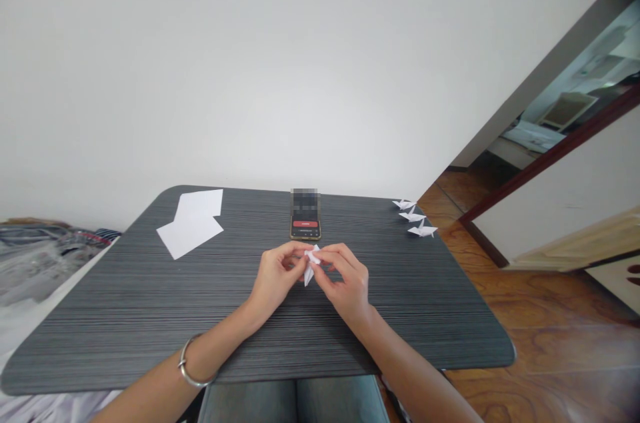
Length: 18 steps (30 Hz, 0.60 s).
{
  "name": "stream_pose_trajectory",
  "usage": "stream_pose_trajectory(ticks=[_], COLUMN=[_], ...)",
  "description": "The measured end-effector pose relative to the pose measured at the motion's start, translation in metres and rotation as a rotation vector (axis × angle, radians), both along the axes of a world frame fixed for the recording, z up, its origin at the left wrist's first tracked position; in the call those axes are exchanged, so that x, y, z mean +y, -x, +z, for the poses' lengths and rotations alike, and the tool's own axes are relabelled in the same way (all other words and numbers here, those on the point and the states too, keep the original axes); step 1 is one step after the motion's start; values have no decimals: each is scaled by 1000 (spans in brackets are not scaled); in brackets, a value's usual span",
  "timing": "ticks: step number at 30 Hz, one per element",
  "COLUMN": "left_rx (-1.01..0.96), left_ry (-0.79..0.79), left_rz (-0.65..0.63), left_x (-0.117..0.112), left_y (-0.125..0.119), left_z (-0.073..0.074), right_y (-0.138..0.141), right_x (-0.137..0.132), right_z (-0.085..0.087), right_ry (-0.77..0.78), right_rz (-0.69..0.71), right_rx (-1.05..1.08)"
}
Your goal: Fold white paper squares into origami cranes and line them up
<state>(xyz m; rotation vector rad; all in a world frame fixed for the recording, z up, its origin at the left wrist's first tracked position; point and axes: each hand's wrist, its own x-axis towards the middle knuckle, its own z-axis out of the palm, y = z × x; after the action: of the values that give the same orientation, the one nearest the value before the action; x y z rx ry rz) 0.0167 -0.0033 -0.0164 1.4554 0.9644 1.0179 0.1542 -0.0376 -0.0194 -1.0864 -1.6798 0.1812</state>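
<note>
My left hand (277, 274) and my right hand (344, 281) meet over the middle of the dark striped table (140, 316). Both pinch a small folded white paper piece (311, 263) held between the fingertips, just above the tabletop. Its lower point juts down between the two hands. A silver bracelet (189, 370) circles my left wrist.
A phone (305, 220) lies just beyond my hands. Two white paper sheets (193, 226) overlap at the far left of the table. Three folded paper cranes (414, 216) stand in a row at the far right corner. Wooden floor and an open doorway lie to the right.
</note>
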Motion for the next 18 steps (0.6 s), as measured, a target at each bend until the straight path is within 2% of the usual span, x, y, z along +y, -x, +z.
stream_pose_trajectory(ticks=[6,12,18], left_rx=[49,-44,-1], left_ry=[50,33,-42], left_rz=[-91,-73,-71], left_x=[6,11,10], left_y=[6,10,10], left_z=[-3,-4,-5], right_y=[-5,-7,-7], right_x=[0,1,3], right_z=[-1,0,-1], right_ry=[-22,-11,-20], right_rz=[13,107,149], right_rx=[6,2,-13])
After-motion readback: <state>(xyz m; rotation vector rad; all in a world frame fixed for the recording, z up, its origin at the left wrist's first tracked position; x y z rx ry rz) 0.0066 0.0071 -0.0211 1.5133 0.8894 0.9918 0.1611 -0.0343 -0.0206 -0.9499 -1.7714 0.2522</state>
